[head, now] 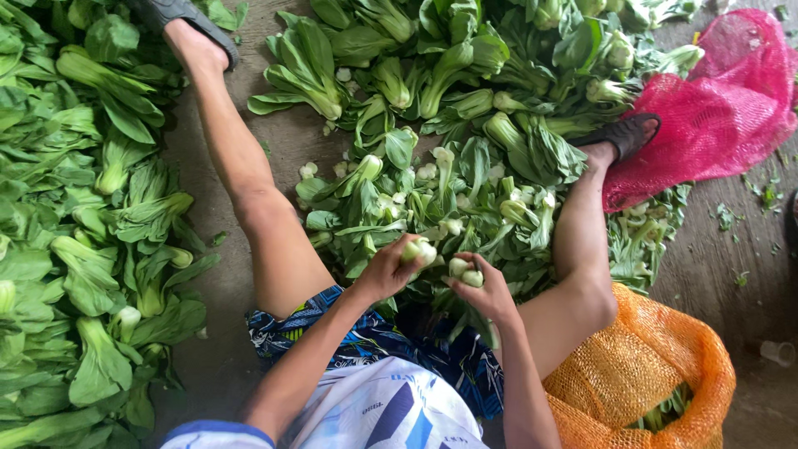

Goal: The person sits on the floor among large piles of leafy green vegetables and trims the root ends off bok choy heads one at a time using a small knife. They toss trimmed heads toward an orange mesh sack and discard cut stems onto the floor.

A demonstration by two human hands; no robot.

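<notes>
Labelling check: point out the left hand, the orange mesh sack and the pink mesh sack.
left hand (pixel 389 270), head view, back of the hand
orange mesh sack (pixel 640 366), head view, bulging side wall
pink mesh sack (pixel 715 116), head view, middle of the netting

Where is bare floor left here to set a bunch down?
Bare concrete floor runs as a strip between the left leg and the greens heap on the left. More lies right of the pink net bag, above the orange net bag. Between the legs, around both hands, greens crowd the floor.
</notes>
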